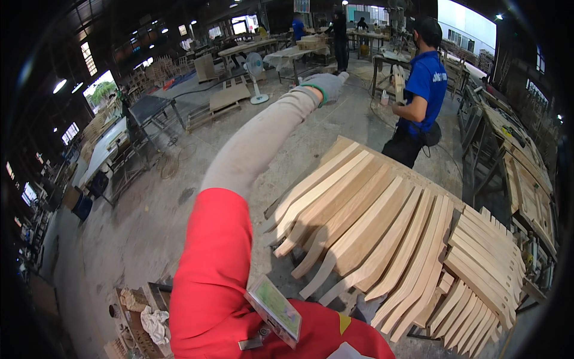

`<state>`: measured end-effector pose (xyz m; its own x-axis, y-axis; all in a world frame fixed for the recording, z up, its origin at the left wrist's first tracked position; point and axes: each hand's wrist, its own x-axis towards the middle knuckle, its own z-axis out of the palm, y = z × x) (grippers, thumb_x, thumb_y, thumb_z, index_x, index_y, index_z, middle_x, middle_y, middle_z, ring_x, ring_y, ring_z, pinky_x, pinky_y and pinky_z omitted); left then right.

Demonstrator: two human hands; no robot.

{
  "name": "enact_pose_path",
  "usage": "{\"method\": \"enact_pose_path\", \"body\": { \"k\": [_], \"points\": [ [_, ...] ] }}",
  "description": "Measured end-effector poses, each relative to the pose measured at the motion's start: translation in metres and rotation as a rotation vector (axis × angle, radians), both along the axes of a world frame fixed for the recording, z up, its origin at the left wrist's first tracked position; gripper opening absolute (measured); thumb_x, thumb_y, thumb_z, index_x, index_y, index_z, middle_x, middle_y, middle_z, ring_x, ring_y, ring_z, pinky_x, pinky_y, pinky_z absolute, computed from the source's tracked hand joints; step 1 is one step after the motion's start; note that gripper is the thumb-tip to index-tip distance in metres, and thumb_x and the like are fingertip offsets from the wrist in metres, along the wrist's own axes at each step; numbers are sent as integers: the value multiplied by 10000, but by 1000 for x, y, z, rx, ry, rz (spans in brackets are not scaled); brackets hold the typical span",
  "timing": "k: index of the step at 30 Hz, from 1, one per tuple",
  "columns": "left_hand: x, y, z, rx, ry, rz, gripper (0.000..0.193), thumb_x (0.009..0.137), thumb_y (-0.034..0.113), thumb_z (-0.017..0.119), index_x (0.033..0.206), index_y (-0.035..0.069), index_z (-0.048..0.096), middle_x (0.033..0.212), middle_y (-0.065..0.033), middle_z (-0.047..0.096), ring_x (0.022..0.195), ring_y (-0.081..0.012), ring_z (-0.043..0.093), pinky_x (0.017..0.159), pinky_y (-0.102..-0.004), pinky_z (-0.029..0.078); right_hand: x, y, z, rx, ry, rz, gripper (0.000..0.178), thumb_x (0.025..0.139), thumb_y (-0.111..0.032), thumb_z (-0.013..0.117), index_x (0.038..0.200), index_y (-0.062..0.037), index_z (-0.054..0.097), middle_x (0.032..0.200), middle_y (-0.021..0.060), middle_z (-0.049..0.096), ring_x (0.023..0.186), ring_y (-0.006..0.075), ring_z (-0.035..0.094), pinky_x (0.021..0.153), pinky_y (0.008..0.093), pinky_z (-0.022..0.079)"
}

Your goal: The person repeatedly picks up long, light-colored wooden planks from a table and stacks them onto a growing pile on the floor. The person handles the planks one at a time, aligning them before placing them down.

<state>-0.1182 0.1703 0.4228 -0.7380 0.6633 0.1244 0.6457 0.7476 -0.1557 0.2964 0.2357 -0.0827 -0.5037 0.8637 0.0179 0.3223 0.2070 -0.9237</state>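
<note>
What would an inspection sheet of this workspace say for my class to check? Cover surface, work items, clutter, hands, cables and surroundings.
Surface: board, largely covered; worn grey floor beside it.
Work items: long curved wooden pieces laid side by side; a denser group of wooden pieces at the right.
Clutter: crumpled white cloth at the lower left.
Hands: gloved left hand stretched forward, away from the wood, finger pose unclear; right hand not clearly made out.
Cables: cord-like loops on the floor at the left.
Surroundings: a person in a blue shirt beyond the board; standing fan; more people and benches farther back.
</note>
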Motion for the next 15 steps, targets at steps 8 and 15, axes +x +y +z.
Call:
{"method": "enact_pose_path", "body": {
  "k": [8, 15],
  "points": [
    [119, -119, -110, -168, -427, -553, 659, 876, 285, 581, 1434, 123, 270, 954, -184, 622, 861, -361, 603, 800, -440, 453, 11, -11, 24, 85, -172, 8, 973, 777, -333, 676, 1394, 142, 93, 1447, 318, 197, 1359, 388, 219, 1123, 373, 184],
    [193, -211, -205, 372, -1450, -199, 643, 877, 158, 608, 1425, 39, 294, 1237, -182, 547, 1085, -211, 566, 911, -317, 453, -8, -17, 61, -39, -277, -27, 980, 746, -333, 661, 1418, 72, 74, 1392, 343, 280, 1270, 431, 360, 1042, 410, 336]
  ]
}}
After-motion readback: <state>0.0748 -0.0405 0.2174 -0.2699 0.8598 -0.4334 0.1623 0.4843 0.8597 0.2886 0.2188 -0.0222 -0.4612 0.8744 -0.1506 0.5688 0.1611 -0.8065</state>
